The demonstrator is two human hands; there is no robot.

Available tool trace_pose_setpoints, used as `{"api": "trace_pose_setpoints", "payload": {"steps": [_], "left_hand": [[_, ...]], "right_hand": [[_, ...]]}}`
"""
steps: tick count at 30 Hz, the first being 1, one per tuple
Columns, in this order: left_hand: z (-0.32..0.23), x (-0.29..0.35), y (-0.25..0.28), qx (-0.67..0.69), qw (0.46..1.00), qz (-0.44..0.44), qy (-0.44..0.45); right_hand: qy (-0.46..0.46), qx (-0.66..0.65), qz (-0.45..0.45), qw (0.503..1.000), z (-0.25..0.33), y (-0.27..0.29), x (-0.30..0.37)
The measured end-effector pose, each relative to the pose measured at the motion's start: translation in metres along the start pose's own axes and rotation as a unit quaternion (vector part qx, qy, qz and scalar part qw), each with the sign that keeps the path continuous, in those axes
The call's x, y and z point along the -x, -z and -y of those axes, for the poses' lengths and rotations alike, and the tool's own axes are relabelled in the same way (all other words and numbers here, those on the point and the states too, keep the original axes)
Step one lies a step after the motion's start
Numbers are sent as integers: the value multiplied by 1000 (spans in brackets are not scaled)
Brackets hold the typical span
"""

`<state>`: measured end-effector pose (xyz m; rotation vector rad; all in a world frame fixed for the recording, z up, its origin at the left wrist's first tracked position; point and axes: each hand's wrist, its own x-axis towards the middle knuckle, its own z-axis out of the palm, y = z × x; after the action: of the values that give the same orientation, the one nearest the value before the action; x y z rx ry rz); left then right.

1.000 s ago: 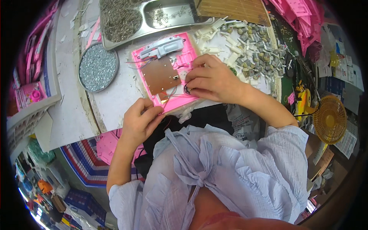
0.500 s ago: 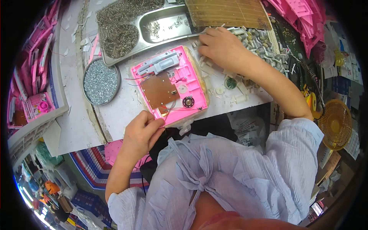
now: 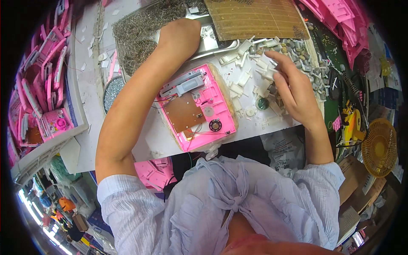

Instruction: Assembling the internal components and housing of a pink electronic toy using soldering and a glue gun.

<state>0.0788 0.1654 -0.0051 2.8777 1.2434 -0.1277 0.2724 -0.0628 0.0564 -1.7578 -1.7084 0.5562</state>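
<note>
Left hand point(image 3: 180, 37) sits over the metal tray point(image 3: 228, 46) at the surface's point(image 3: 154, 142) far edge; its grip is hidden, can't tell whether it pinches anything; right hand point(image 3: 298, 93), nearer the right edge, has finger and thumb either side of a white plastic part point(image 3: 264, 70), though I can't tell if they press it; the pink casing point(image 3: 223, 111) lies open near the front edge; a forearm brushing it could shove it over; dropped metal bits point(image 3: 135, 47) could lodge inside!

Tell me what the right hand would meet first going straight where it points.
The right hand, past the white plastic piece it seems to pinch, would likely first meet loose white plastic parts; height is unclear.
</note>
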Motion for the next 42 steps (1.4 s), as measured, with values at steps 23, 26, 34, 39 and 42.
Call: {"api": "trace_pose_setpoints", "payload": {"steps": [23, 26, 34, 39, 42], "left_hand": [[9, 94, 31, 514, 833, -203, -10], [11, 97, 33, 601, 784, -150, 48], [34, 72, 21, 656, 741, 20, 143], [25, 57, 17, 587, 787, -26, 186], [36, 42, 1, 560, 811, -20, 168]], "right_hand": [[109, -207, 80, 969, 10, -74, -123], [71, -196, 86, 974, 18, -74, -119], [353, 109, -102, 924, 7, -94, -127], [376, 178, -87, 905, 5, -102, -132], [468, 142, -80, 869, 14, -99, -140]]}}
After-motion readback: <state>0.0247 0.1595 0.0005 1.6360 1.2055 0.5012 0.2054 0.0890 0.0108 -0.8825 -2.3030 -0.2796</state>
